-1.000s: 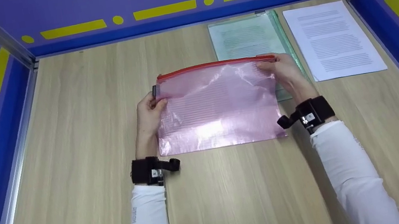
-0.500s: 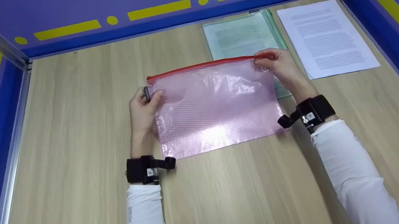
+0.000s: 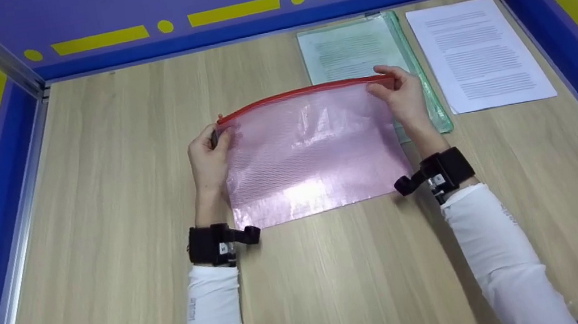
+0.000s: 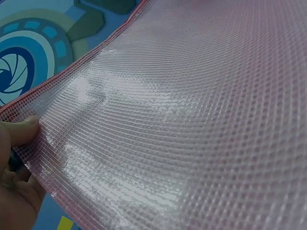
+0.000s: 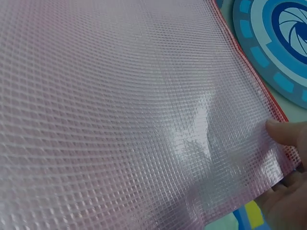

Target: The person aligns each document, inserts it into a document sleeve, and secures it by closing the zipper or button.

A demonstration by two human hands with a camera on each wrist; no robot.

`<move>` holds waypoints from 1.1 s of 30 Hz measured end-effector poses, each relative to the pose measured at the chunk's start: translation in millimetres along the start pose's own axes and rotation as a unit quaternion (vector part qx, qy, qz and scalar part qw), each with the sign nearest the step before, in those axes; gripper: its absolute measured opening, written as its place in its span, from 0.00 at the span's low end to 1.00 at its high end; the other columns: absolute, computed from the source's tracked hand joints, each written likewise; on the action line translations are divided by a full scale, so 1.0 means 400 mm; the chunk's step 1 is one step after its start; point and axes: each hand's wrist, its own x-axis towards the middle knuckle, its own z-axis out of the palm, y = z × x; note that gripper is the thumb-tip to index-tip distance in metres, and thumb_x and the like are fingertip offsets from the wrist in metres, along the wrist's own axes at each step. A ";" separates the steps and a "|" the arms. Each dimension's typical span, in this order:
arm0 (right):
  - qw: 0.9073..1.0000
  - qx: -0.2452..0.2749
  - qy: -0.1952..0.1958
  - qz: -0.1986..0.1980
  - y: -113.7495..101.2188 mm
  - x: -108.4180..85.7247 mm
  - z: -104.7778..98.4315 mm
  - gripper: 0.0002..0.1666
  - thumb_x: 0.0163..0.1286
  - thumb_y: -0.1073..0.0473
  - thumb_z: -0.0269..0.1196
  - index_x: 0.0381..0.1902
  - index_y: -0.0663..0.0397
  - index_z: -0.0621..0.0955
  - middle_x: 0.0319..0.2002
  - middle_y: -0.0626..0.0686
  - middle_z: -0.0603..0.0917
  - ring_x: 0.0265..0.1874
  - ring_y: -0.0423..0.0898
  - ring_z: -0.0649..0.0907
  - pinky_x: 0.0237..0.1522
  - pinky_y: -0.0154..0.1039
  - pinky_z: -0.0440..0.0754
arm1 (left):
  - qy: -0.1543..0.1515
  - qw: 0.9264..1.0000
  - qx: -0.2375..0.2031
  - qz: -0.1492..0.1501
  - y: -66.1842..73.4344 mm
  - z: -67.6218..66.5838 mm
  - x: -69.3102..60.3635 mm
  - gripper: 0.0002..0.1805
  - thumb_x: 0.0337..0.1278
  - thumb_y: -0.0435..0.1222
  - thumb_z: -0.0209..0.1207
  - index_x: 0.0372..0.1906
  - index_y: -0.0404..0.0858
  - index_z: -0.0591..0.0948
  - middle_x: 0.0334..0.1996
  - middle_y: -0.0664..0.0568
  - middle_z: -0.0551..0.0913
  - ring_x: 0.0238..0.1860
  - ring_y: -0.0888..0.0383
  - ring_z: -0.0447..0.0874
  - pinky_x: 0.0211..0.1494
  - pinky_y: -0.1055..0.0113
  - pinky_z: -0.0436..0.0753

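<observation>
A pink translucent mesh pouch (image 3: pixel 310 147) with a red zipper edge along its top is held up between both hands. My left hand (image 3: pixel 208 157) pinches its upper left corner, thumb in front, beside a small dark tab. At the upper right corner my right hand (image 3: pixel 405 100) pinches the pouch just below the red edge, thumb in front. In the left wrist view the left hand (image 4: pixel 19 167) grips the pouch's side edge (image 4: pixel 48 143). The right wrist view has the right hand (image 5: pixel 288 167) gripping the opposite corner of the mesh (image 5: pixel 168 120).
A green pouch with printed paper inside (image 3: pixel 352 50) lies at the back right, partly behind the pink pouch. Right of it is a stack of printed sheets (image 3: pixel 480 53). Purple and blue panels (image 3: pixel 233 31) with yellow marks bound the wooden table (image 3: pixel 117 212).
The pouch's upper left corner has moved slightly left and its bottom left corner now sits a little lower. The right hand has shifted slightly up, with its fingers less curled over the zipper edge.
</observation>
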 end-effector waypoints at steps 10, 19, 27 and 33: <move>0.996 -0.025 0.076 -0.028 -0.010 -0.065 0.038 0.27 0.70 0.62 0.61 0.67 0.61 0.74 0.66 0.60 0.78 0.67 0.50 0.77 0.71 0.40 0.72 | 0.049 0.997 0.030 0.054 0.039 0.010 -0.015 0.09 0.61 0.23 0.60 0.43 0.26 0.86 0.46 0.36 0.88 0.48 0.51 0.88 0.54 0.73 0.84; 0.998 -0.036 -0.035 -0.023 -0.005 -0.126 0.120 0.22 0.71 0.59 0.62 0.59 0.63 0.80 0.57 0.60 0.85 0.57 0.50 0.82 0.59 0.36 0.79 | 0.043 0.987 0.067 0.140 0.057 0.022 -0.028 0.09 0.61 0.26 0.61 0.44 0.31 0.88 0.41 0.40 0.90 0.46 0.50 0.90 0.50 0.70 0.86; 0.990 -0.056 -0.120 -0.046 -0.022 -0.157 0.182 0.21 0.71 0.57 0.63 0.57 0.64 0.82 0.54 0.61 0.86 0.56 0.52 0.85 0.61 0.43 0.80 | 0.030 0.973 0.121 0.192 0.045 0.030 -0.028 0.10 0.61 0.24 0.60 0.42 0.34 0.89 0.41 0.43 0.91 0.45 0.51 0.91 0.50 0.65 0.87; 0.983 -0.048 -0.167 -0.057 -0.040 -0.175 0.216 0.22 0.70 0.55 0.64 0.57 0.63 0.82 0.54 0.61 0.86 0.55 0.52 0.85 0.61 0.43 0.81 | 0.026 0.963 0.162 0.212 0.041 0.035 -0.028 0.13 0.59 0.21 0.58 0.42 0.34 0.89 0.42 0.43 0.90 0.47 0.50 0.90 0.53 0.64 0.86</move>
